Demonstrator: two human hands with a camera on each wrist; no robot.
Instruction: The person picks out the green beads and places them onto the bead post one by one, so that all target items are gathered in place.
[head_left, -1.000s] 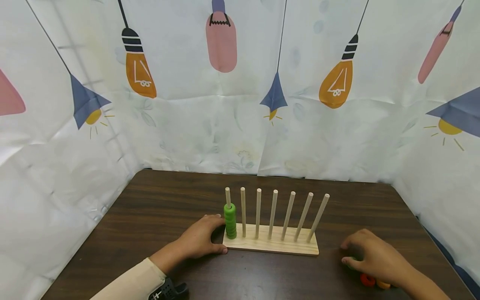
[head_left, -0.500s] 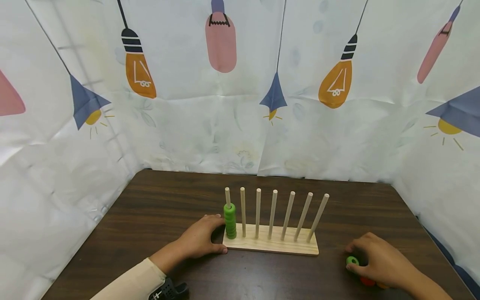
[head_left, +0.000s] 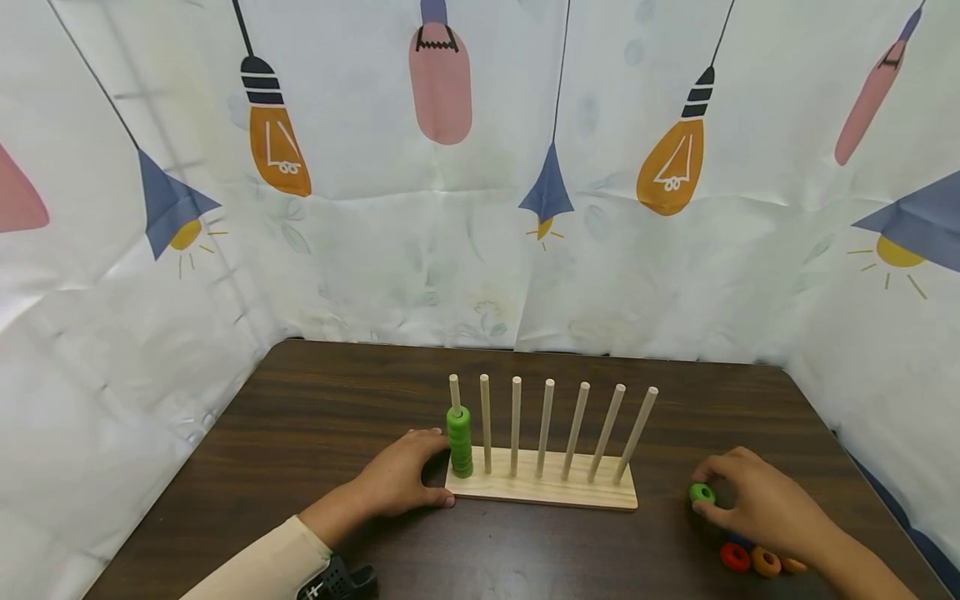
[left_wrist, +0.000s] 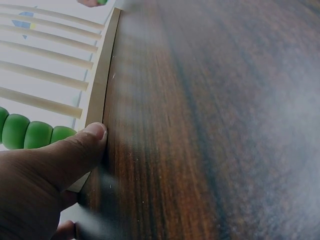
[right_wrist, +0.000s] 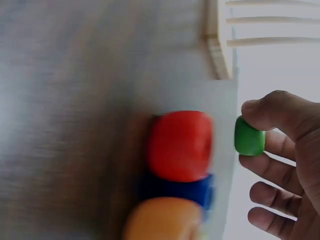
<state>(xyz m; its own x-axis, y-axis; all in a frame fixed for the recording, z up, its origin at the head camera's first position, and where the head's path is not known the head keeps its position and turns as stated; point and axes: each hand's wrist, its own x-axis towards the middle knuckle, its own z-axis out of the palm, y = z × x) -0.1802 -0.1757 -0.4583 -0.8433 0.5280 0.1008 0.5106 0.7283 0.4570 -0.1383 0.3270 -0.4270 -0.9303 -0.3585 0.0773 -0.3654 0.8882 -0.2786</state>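
A pale wooden peg board [head_left: 540, 483] with several upright pegs stands mid-table. Green beads [head_left: 460, 442] are stacked on its leftmost peg. My left hand [head_left: 405, 477] grips the board's left end, thumb along the front edge, as the left wrist view also shows. To the board's right, my right hand [head_left: 765, 500] pinches a single green bead [right_wrist: 249, 136] between thumb and fingers, its hole facing up in the head view. Below that hand lie a red bead [head_left: 735, 557], an orange bead [head_left: 766, 562] and a partly covered blue bead [head_left: 741, 541].
The dark wood-grain table [head_left: 337, 392] carries the board and beads. A white curtain [head_left: 360, 250] printed with lamps and bulbs hangs behind it and at both sides. A black watch-like band [head_left: 336, 581] sits at the left wrist.
My right hand has picked up the green bead and lifted it away from the others, uncovering the red, orange and blue beads. The left hand and the board have stayed put.
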